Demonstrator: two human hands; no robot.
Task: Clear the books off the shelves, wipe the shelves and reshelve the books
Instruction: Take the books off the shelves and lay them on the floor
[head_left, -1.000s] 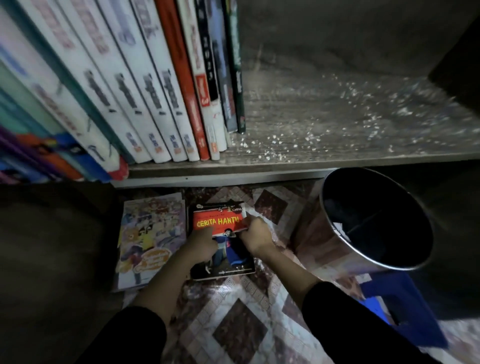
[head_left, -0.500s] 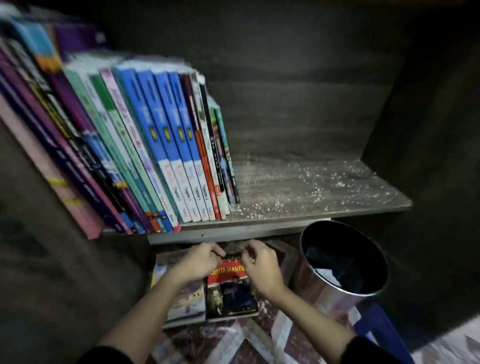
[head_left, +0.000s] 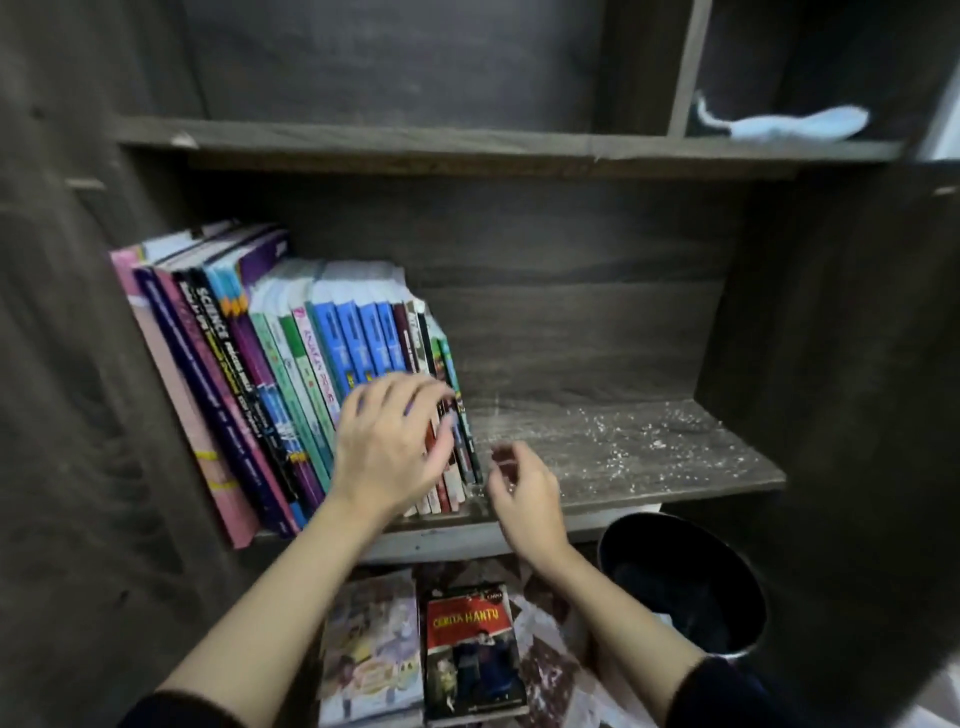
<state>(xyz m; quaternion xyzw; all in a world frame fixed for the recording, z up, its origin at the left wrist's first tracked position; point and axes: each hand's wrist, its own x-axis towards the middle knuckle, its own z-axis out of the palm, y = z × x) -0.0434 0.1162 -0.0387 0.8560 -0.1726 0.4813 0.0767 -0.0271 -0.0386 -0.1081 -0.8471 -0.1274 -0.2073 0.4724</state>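
Leaning leftward, the row of books (head_left: 291, 374) fills the left half of the middle shelf (head_left: 649, 467); the left grip (head_left: 389, 447), fingers spread, lies over the spines at the row's right end, while the right grip (head_left: 524, 499) hangs loosely curled, holding nothing, just right of the last spine at the shelf's near edge. Spines run pink, purple, green and blue, with thin dark ones last; blur hides whether the fingers touch them. White specks litter the shelf's bare right half. Below, a red book (head_left: 470, 654) and a pale comic (head_left: 371, 649) lie flat on the floor, left of a black bin (head_left: 680, 582)
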